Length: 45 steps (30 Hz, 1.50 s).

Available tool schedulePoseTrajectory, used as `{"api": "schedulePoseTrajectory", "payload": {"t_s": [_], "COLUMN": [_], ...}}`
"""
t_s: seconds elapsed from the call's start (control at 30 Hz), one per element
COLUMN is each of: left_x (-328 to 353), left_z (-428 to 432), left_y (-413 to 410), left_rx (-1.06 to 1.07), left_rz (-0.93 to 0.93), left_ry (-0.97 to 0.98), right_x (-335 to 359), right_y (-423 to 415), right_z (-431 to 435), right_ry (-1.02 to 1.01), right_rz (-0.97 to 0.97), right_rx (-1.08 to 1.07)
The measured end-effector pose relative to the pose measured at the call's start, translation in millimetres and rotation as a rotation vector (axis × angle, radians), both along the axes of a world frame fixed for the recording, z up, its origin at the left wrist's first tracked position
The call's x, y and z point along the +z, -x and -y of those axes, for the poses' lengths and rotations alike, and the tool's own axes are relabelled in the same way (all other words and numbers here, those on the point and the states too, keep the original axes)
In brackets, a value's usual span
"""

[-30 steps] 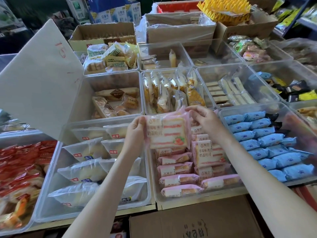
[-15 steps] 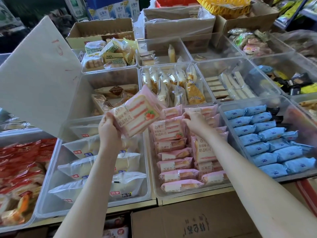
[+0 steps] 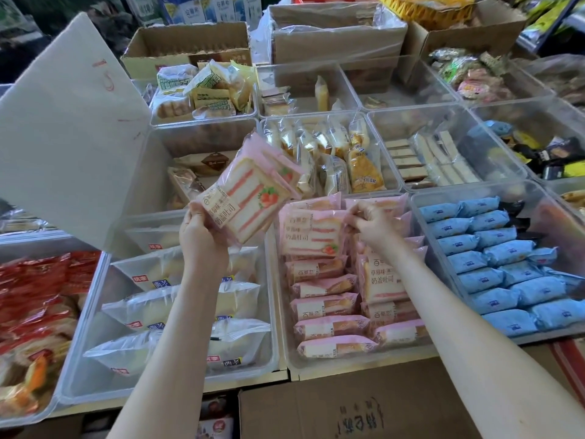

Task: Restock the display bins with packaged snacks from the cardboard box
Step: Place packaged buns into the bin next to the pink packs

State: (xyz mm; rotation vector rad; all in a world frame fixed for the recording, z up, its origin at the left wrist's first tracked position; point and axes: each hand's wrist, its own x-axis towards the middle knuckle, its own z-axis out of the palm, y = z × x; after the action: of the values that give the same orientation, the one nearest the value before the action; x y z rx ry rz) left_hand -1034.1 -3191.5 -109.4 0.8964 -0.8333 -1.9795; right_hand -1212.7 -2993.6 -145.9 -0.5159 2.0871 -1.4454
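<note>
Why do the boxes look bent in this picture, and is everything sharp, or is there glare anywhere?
Head view: the wide-angle lens bows straight edges, most at the borders, as on the white board. The pink packs in the left hand look slightly soft, the printing still readable. Soft daylight, faint shadows. Pale glare sits on the clear bin walls and the plastic-wrapped box.

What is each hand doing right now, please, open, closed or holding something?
Left hand: closed on a stack of pink packs, held above the bins.
Right hand: fingers pinching the upright pink pack in the pink bin.
</note>
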Motion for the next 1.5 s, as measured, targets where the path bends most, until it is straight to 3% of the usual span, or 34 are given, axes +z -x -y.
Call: {"api": "schedulePoseTrajectory", "payload": {"t_s": [0.23, 0.47, 0.6, 0.7, 0.77, 0.83, 1.03, 1.17, 1.33, 1.5], "left_x": [-10, -14, -12, -11, -9, -8, -28, -37, -37, -36], "left_z": [-8, -8, -12, -23, -36, -51, -75, -79, -72, -69], "left_y": [5, 0, -1, 2, 5, 9, 17, 13, 8, 18], "left_rx": [-0.083, -0.073, -0.120, -0.206, -0.297, -0.388, -0.376, -0.337, -0.356, -0.512], "left_rz": [0.057, 0.107, 0.129, 0.187, 0.224, 0.237, 0.510, 0.883, 0.931, 1.015], "left_ry": [0.034, 0.041, 0.075, 0.133, 0.179, 0.221, 0.535, 0.769, 0.808, 0.978], "right_x": [-14, -15, -4, 12, 22, 28, 25, 26, 22, 3], "right_y": [5, 7, 0, -7, -9, -10, -12, -12, -6, 11], "right_z": [13, 10, 8, 1, -7, -17, -27, -15, -4, -12], "right_ry": [-0.211, -0.143, -0.221, -0.054, 0.106, 0.134, -0.043, -0.130, -0.299, -0.642], "right_rz": [-0.168, -0.182, -0.283, -0.282, -0.121, -0.020, -0.113, -0.184, -0.303, -0.605], "right_rx": [-0.026, 0.027, 0.037, -0.038, -0.010, 0.093, 0.148, 0.141, 0.237, 0.187]}}
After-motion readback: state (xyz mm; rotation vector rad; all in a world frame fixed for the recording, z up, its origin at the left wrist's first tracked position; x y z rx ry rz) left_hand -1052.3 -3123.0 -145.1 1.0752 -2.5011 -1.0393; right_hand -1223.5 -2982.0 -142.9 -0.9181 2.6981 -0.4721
